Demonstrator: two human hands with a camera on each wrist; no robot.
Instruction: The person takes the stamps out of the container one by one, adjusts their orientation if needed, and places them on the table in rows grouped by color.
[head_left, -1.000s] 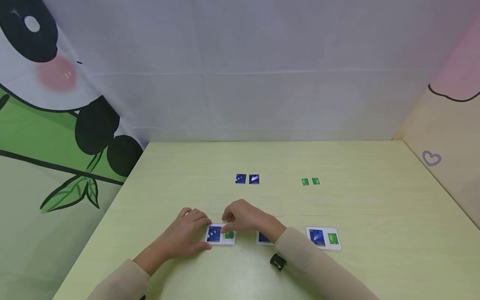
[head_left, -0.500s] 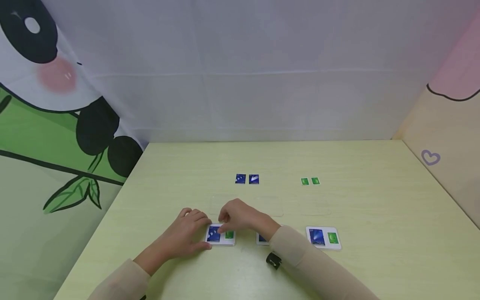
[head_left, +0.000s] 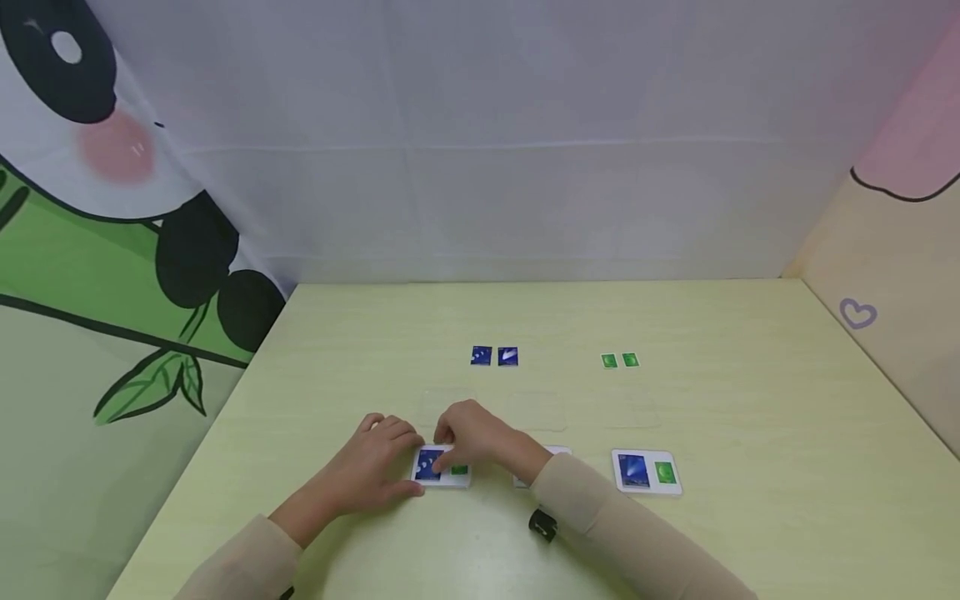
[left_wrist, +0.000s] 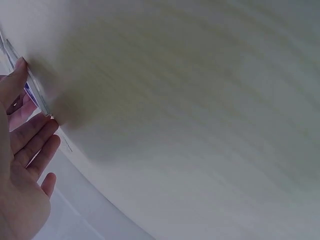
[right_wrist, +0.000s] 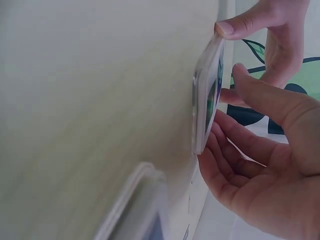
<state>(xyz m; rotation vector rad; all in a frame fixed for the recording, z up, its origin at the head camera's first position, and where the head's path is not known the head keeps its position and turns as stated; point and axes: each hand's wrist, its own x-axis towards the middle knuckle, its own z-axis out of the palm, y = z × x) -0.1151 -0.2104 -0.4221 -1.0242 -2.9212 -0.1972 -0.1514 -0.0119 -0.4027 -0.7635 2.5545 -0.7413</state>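
In front of me lies a thick white card in a clear-edged case point(head_left: 423, 477), with a blue picture on its left and a green one on its right. My left hand point(head_left: 366, 468) grips the case's left end, thumb at the near corner and fingertips at the far corner; the left wrist view shows the thumb point(left_wrist: 19, 70) on the edge. Over the case, my right hand point(head_left: 476, 433) has its thumb above the pictures, partly hiding the green one. In the right wrist view its loosely bent fingers point(right_wrist: 220, 150) meet the case's far edge.
A second case point(head_left: 558, 450) is mostly covered by my right wrist; a third point(head_left: 677, 483) lies to the right. Farther back are blue picture squares point(head_left: 481, 356) and smaller green ones point(head_left: 631, 360). Faint clear rectangular panes point(head_left: 536, 427) lie between. A white cloth wall point(head_left: 525, 200) stands behind.
My right hand and forearm have shifted slightly left, with the thumb farther over the blue picture. More of the middle case's far edge shows. My left hand keeps its hold.
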